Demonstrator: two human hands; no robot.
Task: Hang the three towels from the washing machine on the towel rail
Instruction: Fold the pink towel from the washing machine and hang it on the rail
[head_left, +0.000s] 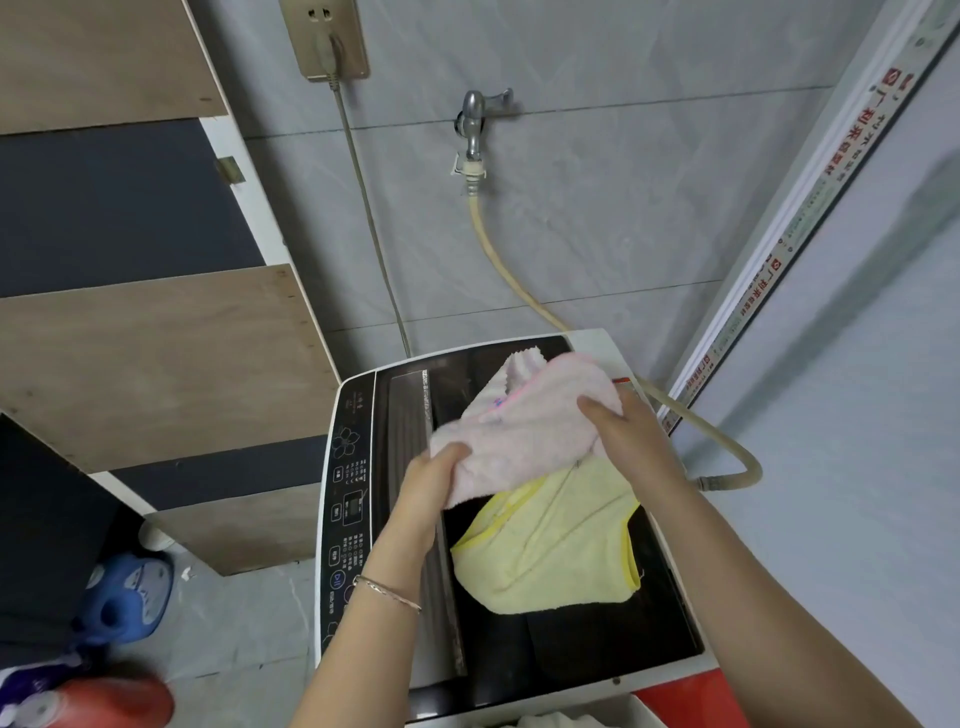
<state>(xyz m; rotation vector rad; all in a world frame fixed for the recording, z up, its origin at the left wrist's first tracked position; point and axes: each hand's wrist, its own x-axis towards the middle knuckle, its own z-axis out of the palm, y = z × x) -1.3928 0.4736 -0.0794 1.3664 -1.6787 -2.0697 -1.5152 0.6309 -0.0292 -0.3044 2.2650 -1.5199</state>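
Note:
A pink towel (524, 421) is held above the washing machine (353, 499), which has a dark lid and a black control panel on its left side. My left hand (434, 483) grips the towel's near left edge. My right hand (621, 431) grips its right side. A yellow towel (550, 551) with a brighter yellow hem hangs below the pink one over the lid, apparently held together with it by my right hand. No third towel can be told apart, and no towel rail is in view.
A tap (475, 122) with a beige hose (498, 260) sits on the tiled wall behind the machine. A socket with a plug (327, 41) is at upper left. Wooden shelving (156, 338) stands to the left. Detergent bottles (130, 597) are on the floor at lower left.

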